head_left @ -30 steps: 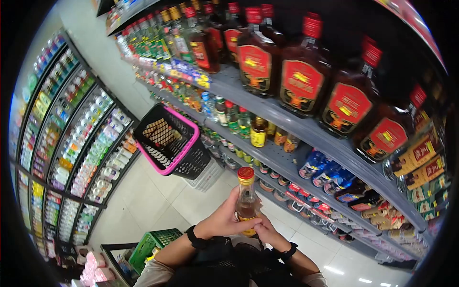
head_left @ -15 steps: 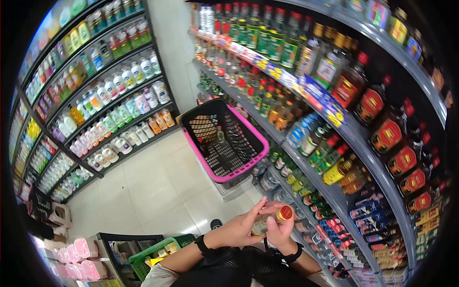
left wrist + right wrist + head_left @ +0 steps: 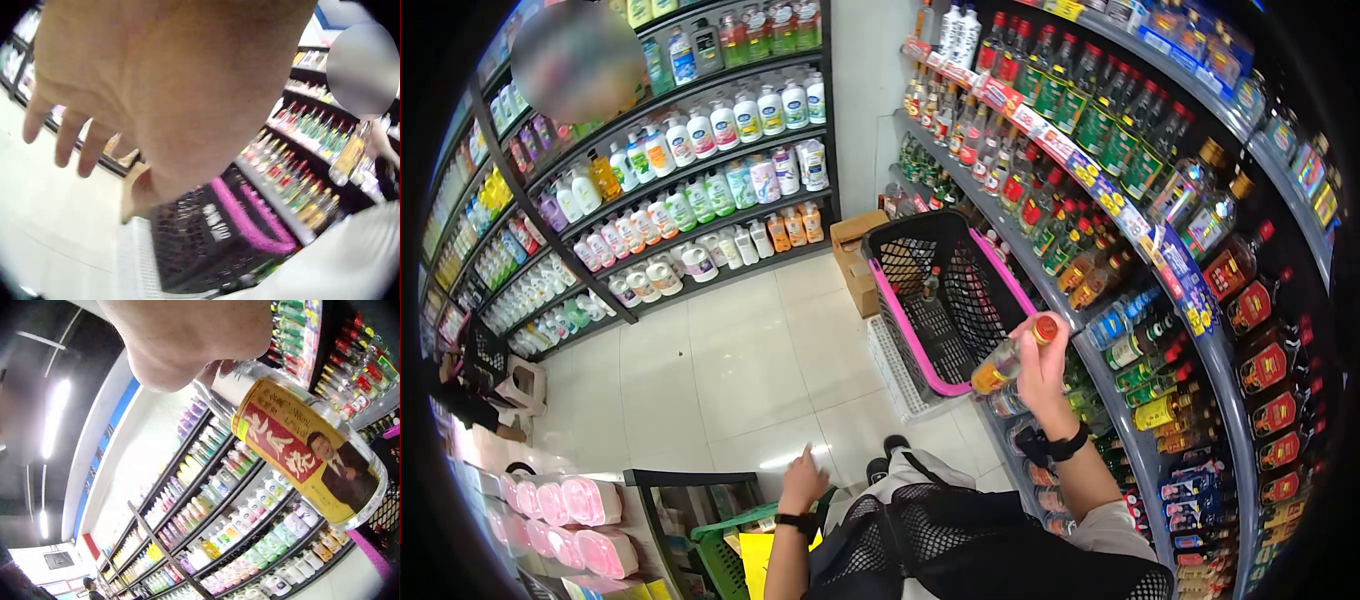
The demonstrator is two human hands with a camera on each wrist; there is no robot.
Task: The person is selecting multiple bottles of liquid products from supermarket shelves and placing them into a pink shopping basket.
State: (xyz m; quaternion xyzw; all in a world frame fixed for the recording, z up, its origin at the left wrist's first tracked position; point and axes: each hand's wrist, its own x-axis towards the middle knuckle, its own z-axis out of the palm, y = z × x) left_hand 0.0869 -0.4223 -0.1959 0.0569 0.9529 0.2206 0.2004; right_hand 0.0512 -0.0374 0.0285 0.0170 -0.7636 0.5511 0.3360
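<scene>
My right hand [image 3: 1043,370] grips a clear glass bottle [image 3: 998,366] with a red cap near its neck, tilted beside the pink-rimmed edge of a black basket [image 3: 915,352]. A yellow and red label with a person's picture shows on the bottle [image 3: 300,450] in the right wrist view, below the right hand [image 3: 187,337]. A small bottle [image 3: 931,284] stands inside the basket. My left hand [image 3: 804,480] is apart from the bottle, low over the floor. The left hand [image 3: 150,81] holds nothing, its fingers extended in the left wrist view.
Liquor shelves [image 3: 1040,275] curve along the right. Shelves of toiletry bottles [image 3: 730,260] line the back left. A cardboard box [image 3: 856,262] stands by the basket, a green basket [image 3: 720,560] at lower left near pink-lidded containers [image 3: 590,500]. A person [image 3: 460,395] is at the far left.
Both hands were on the bottle; the left has let go and moved left and down. The right has carried the bottle up and right, near the basket. The view has turned left.
</scene>
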